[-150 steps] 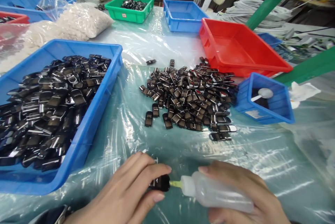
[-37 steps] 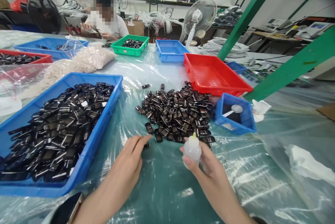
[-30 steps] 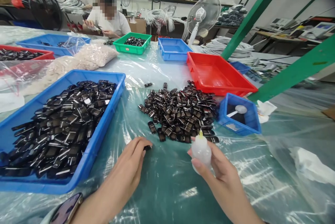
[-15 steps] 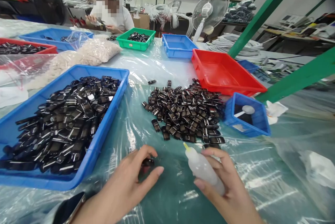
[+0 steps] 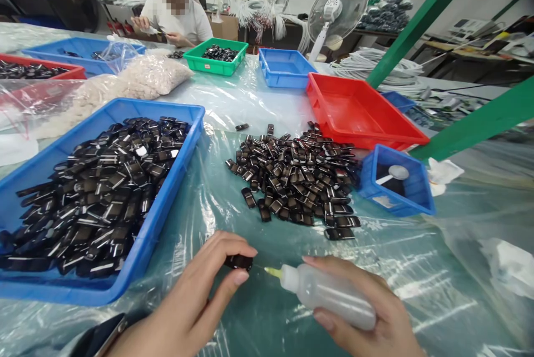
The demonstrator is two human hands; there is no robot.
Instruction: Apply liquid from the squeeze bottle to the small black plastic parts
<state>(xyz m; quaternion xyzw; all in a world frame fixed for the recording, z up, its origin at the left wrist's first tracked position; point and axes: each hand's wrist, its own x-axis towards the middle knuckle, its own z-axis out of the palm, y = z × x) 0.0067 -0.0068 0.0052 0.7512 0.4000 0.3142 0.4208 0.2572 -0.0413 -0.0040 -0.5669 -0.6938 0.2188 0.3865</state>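
Pinching black part (image 5: 239,262) in left hand (image 5: 194,293), clasping bottle (image 5: 334,294) in right hand (image 5: 387,304), could dribble onto tabletop (image 5: 258,323) from over-squeezing.

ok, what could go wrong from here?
1. The yellow nozzle of the squeeze bottle in the right hand points at the glossy black part in the left hand; a slip could jab the bare left thumb.
2. The bottle lies tilted near horizontal, so over-squeezing might drip onto the plastic sheet.
3. The loose pile and large blue tray hold similar-looking parts; strays could mix.
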